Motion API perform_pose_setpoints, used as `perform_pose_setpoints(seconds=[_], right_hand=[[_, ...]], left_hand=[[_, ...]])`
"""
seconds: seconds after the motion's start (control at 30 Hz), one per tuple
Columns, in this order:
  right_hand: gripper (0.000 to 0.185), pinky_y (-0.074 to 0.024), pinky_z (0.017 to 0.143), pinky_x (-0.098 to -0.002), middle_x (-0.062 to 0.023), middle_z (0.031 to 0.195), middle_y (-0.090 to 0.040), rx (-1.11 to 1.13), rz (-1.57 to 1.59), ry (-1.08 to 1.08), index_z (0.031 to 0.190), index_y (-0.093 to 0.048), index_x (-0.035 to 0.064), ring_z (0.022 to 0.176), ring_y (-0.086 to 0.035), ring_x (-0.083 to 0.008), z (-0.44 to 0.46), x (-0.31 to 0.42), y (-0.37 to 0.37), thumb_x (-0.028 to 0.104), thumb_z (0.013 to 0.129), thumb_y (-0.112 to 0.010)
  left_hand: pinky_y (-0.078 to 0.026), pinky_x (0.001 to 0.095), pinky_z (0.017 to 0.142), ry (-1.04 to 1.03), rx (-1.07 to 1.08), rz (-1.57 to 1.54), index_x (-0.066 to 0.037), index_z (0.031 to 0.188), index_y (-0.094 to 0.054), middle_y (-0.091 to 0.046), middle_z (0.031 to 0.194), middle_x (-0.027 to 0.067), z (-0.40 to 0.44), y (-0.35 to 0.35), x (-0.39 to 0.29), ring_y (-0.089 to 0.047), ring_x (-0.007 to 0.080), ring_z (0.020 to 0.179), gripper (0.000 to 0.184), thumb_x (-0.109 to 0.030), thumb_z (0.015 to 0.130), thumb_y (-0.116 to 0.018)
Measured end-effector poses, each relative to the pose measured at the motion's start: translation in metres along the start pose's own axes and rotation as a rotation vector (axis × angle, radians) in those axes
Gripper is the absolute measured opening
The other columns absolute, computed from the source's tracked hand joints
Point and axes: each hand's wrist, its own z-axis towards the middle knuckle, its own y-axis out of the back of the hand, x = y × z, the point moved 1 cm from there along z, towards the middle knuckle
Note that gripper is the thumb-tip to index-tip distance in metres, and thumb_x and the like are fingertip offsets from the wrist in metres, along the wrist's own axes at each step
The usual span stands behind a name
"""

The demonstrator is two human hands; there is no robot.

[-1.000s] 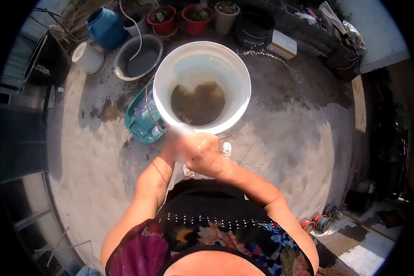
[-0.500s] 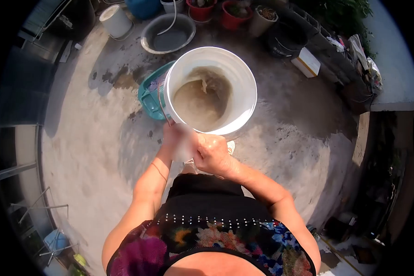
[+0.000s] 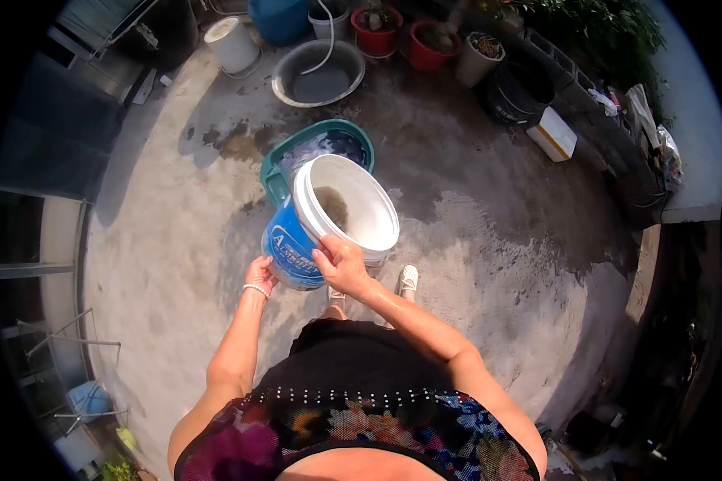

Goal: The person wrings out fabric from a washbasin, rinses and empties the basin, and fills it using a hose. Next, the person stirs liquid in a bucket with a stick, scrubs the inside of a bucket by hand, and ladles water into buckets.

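A white bucket with a blue printed side (image 3: pixel 291 248) is tilted, its open mouth facing up and to the right, with some murky brown liquid visible inside. My right hand (image 3: pixel 342 263) grips its rim at the near side, thumb on the outer wall. Low on the left, my left hand (image 3: pixel 260 273) holds the bucket near its base, with a beaded bracelet on the wrist. Just beyond the bucket a green tub (image 3: pixel 274 181) lies on the ground with water and dark and pale cloth in it, partly hidden by the bucket.
Farther back stand a grey basin (image 3: pixel 282 80) with a hose (image 3: pixel 331 40) in it, a white bucket (image 3: pixel 233 46), red flowerpots (image 3: pixel 434 53), a black bucket (image 3: pixel 517 90) and a white box (image 3: pixel 552 135). A folding metal rack (image 3: pixel 88 342) is at the left. The concrete ground is partly wet.
The bucket has gone from nearly upright to tilted, showing its blue side. My left hand has left the rim and moved down to the base. More of the green tub shows.
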Motion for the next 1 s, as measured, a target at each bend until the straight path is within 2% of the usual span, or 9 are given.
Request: perform_pose_setpoints(seconds=[0.1, 0.23, 0.37, 0.5, 0.53, 0.57, 0.7, 0.83, 1.0], right_hand=[[0.016, -0.0429, 0.055, -0.0351, -0.0157, 0.064, -0.056, 0.005, 0.184, -0.173, 0.075, -0.058, -0.0001, 0.056, -0.056, -0.0266, 0.009, -0.078, 0.006, 0.016, 0.076, -0.060], [0.017, -0.0417, 0.054, -0.0276, -0.0023, 0.064, -0.058, -0.146, 0.425, -0.350, 0.083, -0.063, -0.0017, 0.058, -0.050, -0.0093, -0.003, -0.195, 0.056, 0.015, 0.080, -0.059], [0.021, -0.0360, 0.053, -0.0205, 0.0029, 0.066, -0.055, -0.374, 0.470, -0.546, 0.076, -0.063, 0.0010, 0.059, -0.045, -0.0046, -0.048, -0.224, 0.202, 0.020, 0.084, -0.059], [0.026, -0.0272, 0.046, -0.0196, 0.0058, 0.060, -0.046, -0.679, 0.040, -0.423, 0.068, -0.055, 0.0071, 0.050, -0.035, -0.0031, -0.111, -0.223, 0.358, 0.022, 0.090, -0.052], [0.028, -0.0255, 0.044, -0.0195, 0.0062, 0.058, -0.044, -0.746, 0.048, -0.387, 0.067, -0.053, 0.0083, 0.048, -0.033, -0.0030, -0.123, -0.212, 0.386, 0.022, 0.091, -0.050], [0.029, -0.0244, 0.042, -0.0189, 0.0069, 0.056, -0.042, -0.889, 0.336, -0.499, 0.067, -0.051, 0.0096, 0.046, -0.031, -0.0025, -0.132, -0.198, 0.405, 0.022, 0.093, -0.048], [0.027, -0.0203, 0.038, -0.0163, 0.0078, 0.055, -0.041, -0.933, 0.568, -0.391, 0.069, -0.049, 0.0099, 0.042, -0.029, -0.0003, -0.139, -0.191, 0.414, 0.017, 0.094, -0.043], [0.028, -0.0201, 0.038, -0.0178, 0.0077, 0.054, -0.040, -0.811, 0.696, -0.326, 0.069, -0.049, 0.0093, 0.043, -0.028, -0.0014, -0.091, -0.163, 0.347, 0.019, 0.095, -0.044], [0.028, -0.0223, 0.046, -0.0187, 0.0083, 0.056, -0.038, -0.515, 0.574, -0.393, 0.065, -0.051, 0.0082, 0.050, -0.029, -0.0015, -0.033, -0.111, 0.217, 0.020, 0.090, -0.052]], left_hand=[[-0.046, 0.0423, 0.073, -0.087, -0.114, 0.123, -0.010, 0.099, -0.056, -0.063, 0.088, 0.0047, -0.018, -0.001, 0.006, -0.059, 0.0199, 0.077, 0.033, -0.007, 0.069, -0.069], [-0.048, 0.0357, 0.064, -0.331, -0.333, 0.514, -0.005, 0.091, -0.054, -0.063, 0.080, 0.0069, -0.030, -0.083, 0.039, -0.058, 0.0193, 0.065, 0.037, -0.002, 0.061, -0.075], [-0.048, 0.0299, 0.056, -0.551, -0.104, 0.854, -0.005, 0.080, -0.047, -0.058, 0.071, 0.0056, -0.047, -0.259, 0.114, -0.057, 0.0147, 0.064, 0.042, -0.007, 0.056, -0.081], [-0.047, 0.0388, 0.062, -0.602, 0.314, 0.847, -0.002, 0.085, -0.044, -0.059, 0.073, 0.0169, -0.167, -0.451, 0.171, -0.061, 0.0302, 0.070, 0.040, -0.008, 0.059, -0.075], [-0.047, 0.0411, 0.064, -0.554, 0.508, 0.603, -0.002, 0.086, -0.043, -0.059, 0.075, 0.0197, -0.183, -0.479, 0.190, -0.061, 0.0353, 0.073, 0.034, -0.004, 0.063, -0.069], [-0.047, 0.0446, 0.066, -0.814, 0.530, 0.671, -0.002, 0.090, -0.042, -0.059, 0.077, 0.0220, -0.218, -0.497, 0.189, -0.058, 0.0409, 0.075, 0.032, -0.001, 0.066, -0.061], [-0.046, 0.0466, 0.069, -1.097, 0.694, 0.707, -0.002, 0.096, -0.039, -0.056, 0.088, 0.0230, -0.256, -0.516, 0.184, -0.055, 0.0421, 0.082, 0.033, 0.002, 0.066, -0.054], [-0.046, 0.0467, 0.067, -1.430, 0.506, 0.778, -0.002, 0.093, -0.041, -0.057, 0.081, 0.0214, -0.212, -0.470, 0.147, -0.056, 0.0410, 0.077, 0.028, 0.000, 0.068, -0.053], [-0.045, 0.0380, 0.054, -1.162, 0.167, 0.525, -0.005, 0.087, -0.046, -0.052, 0.061, 0.0091, -0.157, -0.319, 0.061, -0.056, 0.0261, 0.057, 0.026, -0.006, 0.064, -0.059]])
